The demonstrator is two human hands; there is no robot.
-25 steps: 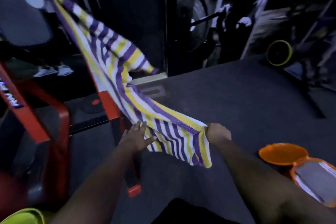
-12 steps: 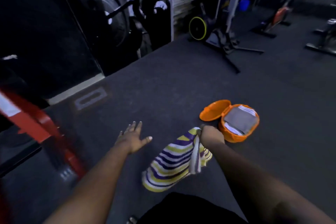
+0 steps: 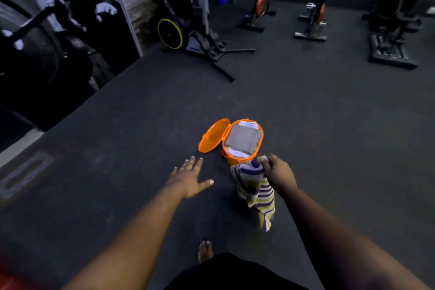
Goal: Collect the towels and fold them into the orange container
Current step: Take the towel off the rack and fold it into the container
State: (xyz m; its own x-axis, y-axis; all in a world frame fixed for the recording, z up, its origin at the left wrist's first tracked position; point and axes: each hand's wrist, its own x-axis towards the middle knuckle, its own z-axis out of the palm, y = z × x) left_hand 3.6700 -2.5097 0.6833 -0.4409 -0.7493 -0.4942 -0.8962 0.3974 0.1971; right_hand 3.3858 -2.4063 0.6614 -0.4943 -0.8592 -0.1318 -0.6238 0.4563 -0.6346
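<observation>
One striped towel [image 3: 255,192] hangs bunched from your right hand [image 3: 279,173], just beside the orange container [image 3: 242,142], its lid swung open for loading; your left hand [image 3: 189,178] is spread, holding nothing.

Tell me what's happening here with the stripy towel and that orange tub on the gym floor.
A person is collecting towels in a gym. Their right hand grips a bunched purple, yellow and white striped towel, which hangs just in front of the orange container on the floor. The container's lid is swung open, and folded grey and white towels already lie inside. The left hand is spread open and holds nothing. The striped towel is not yet folded.
</observation>
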